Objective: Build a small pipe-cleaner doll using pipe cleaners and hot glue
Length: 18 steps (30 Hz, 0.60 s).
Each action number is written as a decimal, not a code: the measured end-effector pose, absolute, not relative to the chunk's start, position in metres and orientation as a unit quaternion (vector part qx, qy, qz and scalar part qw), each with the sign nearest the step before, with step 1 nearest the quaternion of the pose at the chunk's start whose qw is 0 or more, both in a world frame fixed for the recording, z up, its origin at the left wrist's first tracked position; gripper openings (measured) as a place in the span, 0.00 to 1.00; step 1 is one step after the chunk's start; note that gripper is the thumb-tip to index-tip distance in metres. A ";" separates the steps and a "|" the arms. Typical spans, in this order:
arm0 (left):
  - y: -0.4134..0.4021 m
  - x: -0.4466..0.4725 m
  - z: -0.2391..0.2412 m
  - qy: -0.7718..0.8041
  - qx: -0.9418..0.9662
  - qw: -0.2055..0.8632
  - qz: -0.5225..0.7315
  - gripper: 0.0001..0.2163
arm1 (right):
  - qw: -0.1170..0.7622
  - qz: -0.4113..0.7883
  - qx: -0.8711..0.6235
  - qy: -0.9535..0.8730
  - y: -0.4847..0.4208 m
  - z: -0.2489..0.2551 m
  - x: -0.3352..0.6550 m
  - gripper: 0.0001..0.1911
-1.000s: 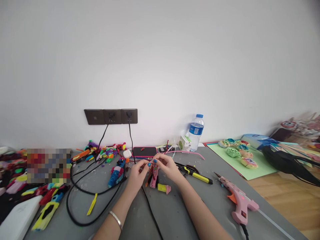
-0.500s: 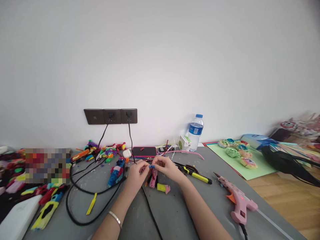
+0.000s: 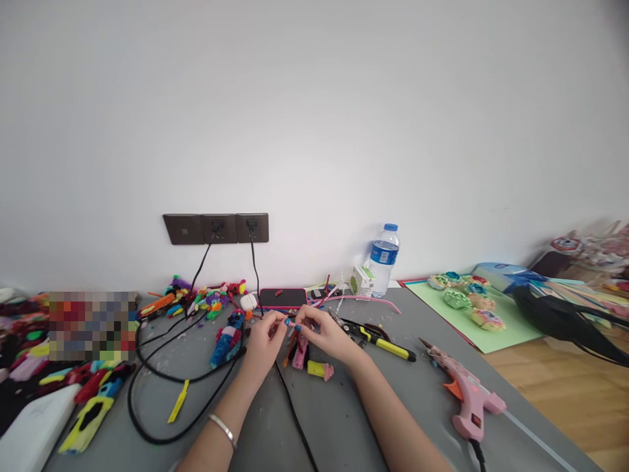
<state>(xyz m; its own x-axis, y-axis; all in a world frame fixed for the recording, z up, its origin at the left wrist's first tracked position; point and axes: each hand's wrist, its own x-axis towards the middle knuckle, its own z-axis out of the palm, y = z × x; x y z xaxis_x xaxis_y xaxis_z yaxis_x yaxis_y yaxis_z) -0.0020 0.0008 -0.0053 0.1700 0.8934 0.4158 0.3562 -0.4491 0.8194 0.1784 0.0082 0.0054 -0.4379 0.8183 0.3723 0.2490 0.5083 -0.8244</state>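
Note:
In the middle of the table my left hand (image 3: 265, 337) and my right hand (image 3: 327, 334) meet, both closed in a pinch. Between their fingertips is a small blue and pink fuzzy piece (image 3: 292, 324), probably pipe cleaner; its full shape is too small to make out. Just below the right hand lie a pink fuzzy piece (image 3: 299, 355) and a yellow one with a pink end (image 3: 320, 370). Left of my left hand rests a blue and red pipe cleaner figure (image 3: 227, 341). Pliers with yellow and black handles (image 3: 388, 345) lie right of my right hand.
A pink glue gun (image 3: 474, 400) is at the right. Behind stand a water bottle (image 3: 384, 260) and small box (image 3: 362, 280), near a phone (image 3: 283, 298). Black cables (image 3: 132, 400) loop at left. Paper flowers (image 3: 457, 299) sit on green paper (image 3: 511, 337).
My fingertips have drawn slightly apart, with the left hand shifting a little left. Pink now shows between two blue bits where a single blue bit showed before.

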 end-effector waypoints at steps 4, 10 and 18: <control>0.001 -0.002 -0.006 0.443 0.698 0.296 0.479 0.09 | 0.419 0.379 -0.356 -0.744 0.008 0.004 0.176 0.08; -0.001 0.001 -0.004 0.425 0.701 0.333 0.466 0.08 | 0.456 0.378 -0.364 -0.719 0.012 0.004 0.177 0.11; -0.004 0.011 -0.011 0.432 0.690 0.335 0.475 0.10 | 0.481 0.453 -0.358 -0.660 0.017 -0.006 0.170 0.17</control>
